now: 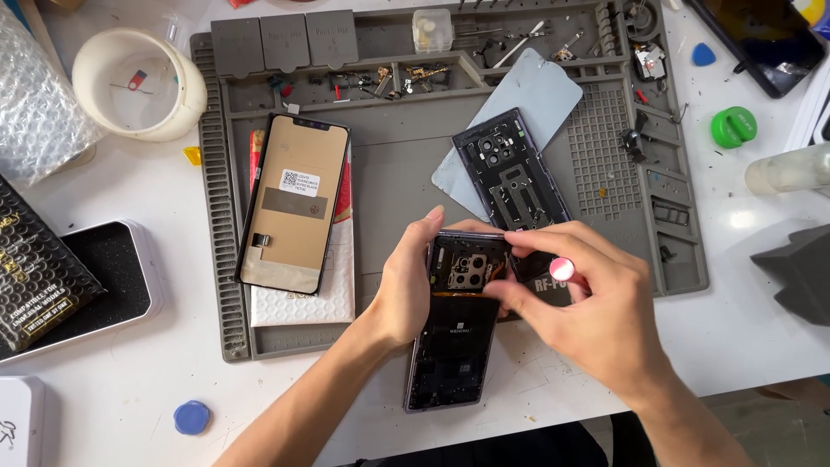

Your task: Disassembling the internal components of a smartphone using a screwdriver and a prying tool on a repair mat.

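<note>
Two hands: both on the opened dark phone body with exposed internals [454, 346].
Surface: white counter [130, 380], grey silicone repair mat with tray slots [398, 164] on it.
Packages: black patterned pouch [35, 277] far left; white padded envelope [303, 303] under the tan-backed replacement screen panel [294, 203], white label on its upper half.
Phone axis: long axis near-far, camera end away, lower end over the mat's near edge.
Left hand [406, 285]: grip pinches the phone's top-left edge.
Right hand [596, 311]: grip pressed together on a red-capped tool [562, 268] at the camera end.
</note>
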